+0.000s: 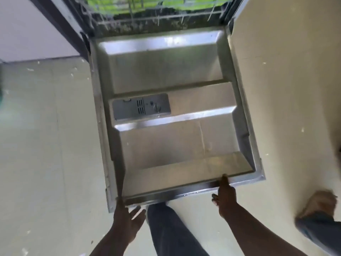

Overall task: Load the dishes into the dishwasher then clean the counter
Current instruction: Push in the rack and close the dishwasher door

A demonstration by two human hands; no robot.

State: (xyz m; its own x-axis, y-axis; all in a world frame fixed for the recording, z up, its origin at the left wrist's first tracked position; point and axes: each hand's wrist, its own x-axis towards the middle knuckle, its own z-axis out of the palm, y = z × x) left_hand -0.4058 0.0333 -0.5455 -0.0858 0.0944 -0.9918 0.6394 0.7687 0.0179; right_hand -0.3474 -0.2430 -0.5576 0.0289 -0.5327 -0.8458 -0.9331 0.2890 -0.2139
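- Hands first, seen from the head camera, the only view: the left hand sits at the near left corner of the dishwasher door, fingers spread and fairly straight, touching or just under the door's front edge; whether it bears on the metal I cannot tell. It is not wrapped round anything.
- The right hand is on the same front edge, further right, thumb laid up over the lip and fingers apparently tucked beneath, so it seems to pinch the edge.
- The door lies folded down nearly flat over the pale floor, inner steel face up, with the detergent dispenser left of centre.
- Beyond the hinge, the lower rack stands inside the tub, and something bright green shows through its wires. It is too blurred to name. No dishes are otherwise in sight.
- The person's trouser leg stands between the two arms, just short of the door edge; a foot is blurred at the right.
- Judgement: the step is moving the door, though whether it is being raised or lowered I cannot tell.
- To do it well, keep both hands on the front edge, level, so the door swings without twisting its hinges.
- Keep fingers clear of the side seams, and the shin back from the lip.
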